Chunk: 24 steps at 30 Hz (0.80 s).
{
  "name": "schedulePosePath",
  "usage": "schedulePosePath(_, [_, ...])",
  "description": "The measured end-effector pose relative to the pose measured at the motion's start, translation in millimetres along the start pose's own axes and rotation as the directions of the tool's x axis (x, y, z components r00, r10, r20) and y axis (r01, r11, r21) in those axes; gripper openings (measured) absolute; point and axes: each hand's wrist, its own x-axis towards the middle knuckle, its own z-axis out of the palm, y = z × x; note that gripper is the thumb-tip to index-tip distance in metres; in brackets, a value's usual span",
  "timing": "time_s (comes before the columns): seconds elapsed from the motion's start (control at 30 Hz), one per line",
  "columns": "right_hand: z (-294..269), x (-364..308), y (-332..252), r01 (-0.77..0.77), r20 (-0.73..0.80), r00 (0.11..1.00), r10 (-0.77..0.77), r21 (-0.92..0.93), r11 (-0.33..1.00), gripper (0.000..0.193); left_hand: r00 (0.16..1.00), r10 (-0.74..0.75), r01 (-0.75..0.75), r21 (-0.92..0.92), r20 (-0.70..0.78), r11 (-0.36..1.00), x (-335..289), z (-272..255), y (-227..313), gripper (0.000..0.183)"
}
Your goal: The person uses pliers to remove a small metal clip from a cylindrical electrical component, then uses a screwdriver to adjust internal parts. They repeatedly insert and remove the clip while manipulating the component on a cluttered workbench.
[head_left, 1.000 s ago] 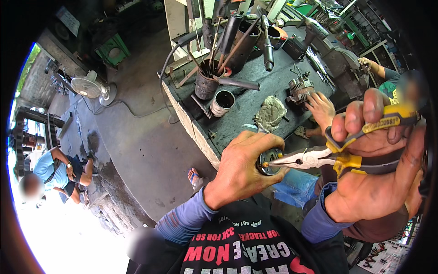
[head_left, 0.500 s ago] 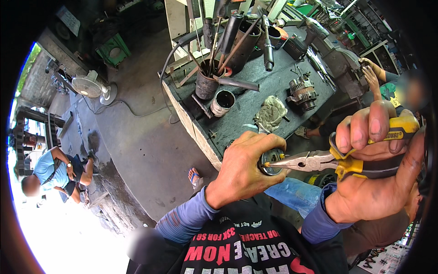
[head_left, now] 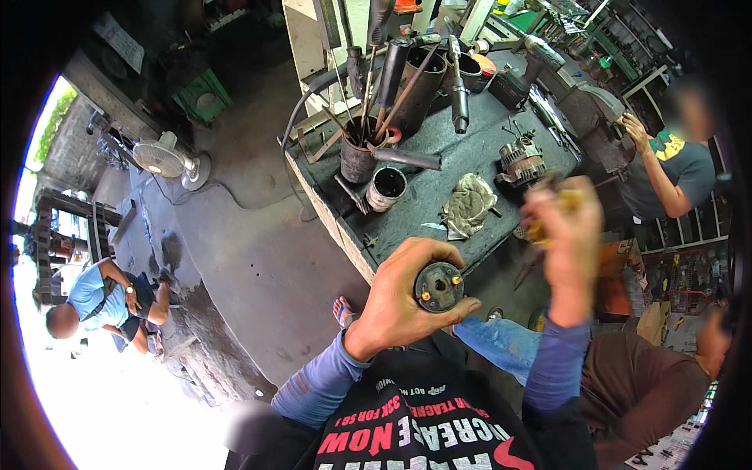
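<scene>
- One bench [head_left: 427, 192], its dark top smooth but stained, with a pale, rough edge.
- At least three other people, one in a light blue shirt [head_left: 98, 294] at the far left.
- One fan [head_left: 160, 154], with a round wire guard and a round base.
- Two cans [head_left: 358, 166] near the bench's left edge: one dark and full of rods, one pale with a blackened inside.
- One left hand [head_left: 411, 294], gripping the round part between thumb and fingers.
- One right hand [head_left: 564, 235], blurred, wrapped around the pliers.
- One alternator [head_left: 522, 160], ribbed metal, on the bench.
- One grey cloth [head_left: 468, 207], crumpled, beside it.
- One pair of pliers [head_left: 537, 233], yellow-handled, slim metal tip downward.
- One round part [head_left: 440, 287], a dark disc in front of the torso.
- Two posts [head_left: 427, 297] on its face, stubby and brass-coloured.
</scene>
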Motion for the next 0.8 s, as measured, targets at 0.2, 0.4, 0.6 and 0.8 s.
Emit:
schedulePosePath(0.2, [117.5, -9.5, 179.5, 0.025, 0.19, 0.979, 0.073, -0.467, 0.884, 0.045, 0.992, 0.125, -0.125, 0.123, 0.005, 0.984, 3.2, 1.0, -1.6, 0.057])
schedulePosePath(0.4, [157.8, 2.7, 220.0, 0.198, 0.294, 0.955, -0.029, -0.565, 0.801, 0.042, 0.997, 0.078, -0.073, 0.192, -0.024, 0.979, 2.9, 10.0, -19.7, 0.058])
schedulePosePath(0.6, [119.2, -9.8, 213.8, 0.099, 0.219, 0.975, -0.034, -0.293, 0.951, 0.029, 0.994, -0.106, 0.108, 0.125, -0.028, 0.986, 7.8, 31.3, -50.8, 0.057])
schedulePosePath(0.8, [55.8, -58.5, 169.9, -0.371, 0.337, 0.909, 0.246, 0.385, 0.845, 0.019, 0.981, -0.184, 0.189, 0.107, -0.054, 0.976, 25.0, 53.4, -106.3, 0.055])
